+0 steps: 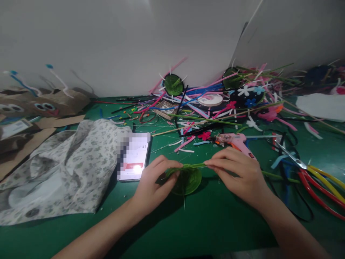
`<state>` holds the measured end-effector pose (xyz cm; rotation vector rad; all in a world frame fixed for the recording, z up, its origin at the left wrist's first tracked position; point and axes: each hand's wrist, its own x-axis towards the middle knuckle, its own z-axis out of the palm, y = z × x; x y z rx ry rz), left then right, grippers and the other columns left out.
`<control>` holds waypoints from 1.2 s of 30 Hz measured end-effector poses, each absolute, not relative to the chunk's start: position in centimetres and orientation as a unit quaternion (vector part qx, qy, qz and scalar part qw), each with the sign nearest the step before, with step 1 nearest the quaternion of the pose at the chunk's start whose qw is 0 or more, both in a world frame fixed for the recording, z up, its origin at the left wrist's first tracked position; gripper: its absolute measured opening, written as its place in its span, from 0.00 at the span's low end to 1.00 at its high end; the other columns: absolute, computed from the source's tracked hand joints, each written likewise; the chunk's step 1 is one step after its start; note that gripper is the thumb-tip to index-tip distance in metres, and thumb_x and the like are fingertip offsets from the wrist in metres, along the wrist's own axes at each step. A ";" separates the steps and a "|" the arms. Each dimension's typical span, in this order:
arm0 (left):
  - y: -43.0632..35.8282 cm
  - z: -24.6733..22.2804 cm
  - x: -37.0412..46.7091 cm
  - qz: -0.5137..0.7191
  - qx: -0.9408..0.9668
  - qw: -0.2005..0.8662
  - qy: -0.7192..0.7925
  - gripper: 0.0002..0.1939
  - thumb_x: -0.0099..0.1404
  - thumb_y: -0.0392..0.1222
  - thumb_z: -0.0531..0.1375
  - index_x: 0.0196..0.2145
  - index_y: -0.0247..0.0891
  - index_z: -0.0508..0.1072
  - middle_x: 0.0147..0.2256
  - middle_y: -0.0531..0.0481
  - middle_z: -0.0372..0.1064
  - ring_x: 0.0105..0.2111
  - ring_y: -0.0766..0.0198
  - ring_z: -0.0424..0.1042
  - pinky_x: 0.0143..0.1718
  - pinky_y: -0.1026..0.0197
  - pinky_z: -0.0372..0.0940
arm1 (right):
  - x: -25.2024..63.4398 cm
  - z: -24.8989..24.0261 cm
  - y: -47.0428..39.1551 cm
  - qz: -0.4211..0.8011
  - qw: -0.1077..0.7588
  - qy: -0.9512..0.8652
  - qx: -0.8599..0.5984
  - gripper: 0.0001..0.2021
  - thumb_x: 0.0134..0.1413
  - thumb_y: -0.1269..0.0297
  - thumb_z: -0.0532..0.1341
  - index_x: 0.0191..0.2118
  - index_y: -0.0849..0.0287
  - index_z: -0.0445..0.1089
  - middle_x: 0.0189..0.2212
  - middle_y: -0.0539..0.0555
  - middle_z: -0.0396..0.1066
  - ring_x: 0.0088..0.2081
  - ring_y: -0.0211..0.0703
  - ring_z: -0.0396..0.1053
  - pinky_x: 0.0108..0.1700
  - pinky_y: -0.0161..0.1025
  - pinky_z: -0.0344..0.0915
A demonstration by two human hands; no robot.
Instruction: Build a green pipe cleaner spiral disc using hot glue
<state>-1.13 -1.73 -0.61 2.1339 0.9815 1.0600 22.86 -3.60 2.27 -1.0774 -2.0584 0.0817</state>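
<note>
My left hand [153, 181] pinches the left edge of a round green disc [192, 182], which looks coiled from pipe cleaner. Between thumb and fingertips, my right hand [239, 172] grips a green pipe cleaner [198, 166] stretched along the disc's top edge. That strand runs level from the disc to the right fingertips, and a green tail [280, 176] shows past the right hand. A thin clear thread hangs below the disc. Both hands are just above the green table. Part of the disc's left side is hidden by my left fingers.
Left of my hands lie a phone [136, 154] and patterned cloth [78, 158]. A pink glue gun [237, 140] sits behind my right hand. Pliers [302, 164] and red-handled scissors [320, 194] lie at right. Pipe cleaner pieces [212, 90] pile up by the wall.
</note>
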 end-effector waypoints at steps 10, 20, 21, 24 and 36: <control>-1.7 -0.7 -1.2 0.389 0.796 0.273 0.374 0.13 0.63 0.28 0.58 0.42 0.42 0.72 0.33 0.51 0.68 0.31 0.66 0.67 0.27 0.66 0.61 | 23.9 2.6 -3.7 0.063 0.367 -0.819 -0.436 0.07 0.57 0.74 0.60 0.36 0.56 0.74 0.31 0.52 0.73 0.34 0.41 0.68 0.36 0.40 0.66; -1.6 -0.8 -1.1 0.391 0.797 0.264 0.377 0.12 0.63 0.29 0.58 0.41 0.42 0.73 0.32 0.51 0.68 0.32 0.65 0.68 0.27 0.65 0.62 | 25.4 2.5 -3.5 0.111 0.277 -0.831 -0.470 0.07 0.53 0.74 0.61 0.32 0.55 0.74 0.31 0.51 0.74 0.35 0.42 0.70 0.37 0.40 0.68; -1.6 -0.8 -1.1 0.391 0.797 0.264 0.377 0.12 0.63 0.29 0.58 0.41 0.42 0.73 0.32 0.52 0.68 0.32 0.65 0.68 0.27 0.65 0.62 | 25.2 2.5 -3.6 0.102 0.298 -0.821 -0.477 0.06 0.54 0.73 0.61 0.32 0.55 0.74 0.31 0.51 0.74 0.35 0.43 0.71 0.37 0.41 0.68; -1.6 -0.8 -1.1 0.390 0.796 0.267 0.377 0.12 0.63 0.29 0.58 0.42 0.42 0.73 0.32 0.51 0.67 0.31 0.65 0.67 0.26 0.66 0.61 | 24.2 2.6 -3.7 0.072 0.394 -0.768 -0.499 0.04 0.55 0.69 0.62 0.33 0.55 0.74 0.30 0.51 0.75 0.34 0.43 0.72 0.36 0.40 0.68; -1.7 -0.6 -1.1 0.386 0.800 0.266 0.374 0.12 0.63 0.28 0.57 0.42 0.41 0.73 0.33 0.50 0.69 0.32 0.65 0.68 0.28 0.65 0.63 | 22.3 1.5 -3.8 0.130 0.413 -0.767 -0.474 0.05 0.58 0.70 0.61 0.35 0.55 0.74 0.31 0.52 0.74 0.34 0.42 0.71 0.32 0.38 0.68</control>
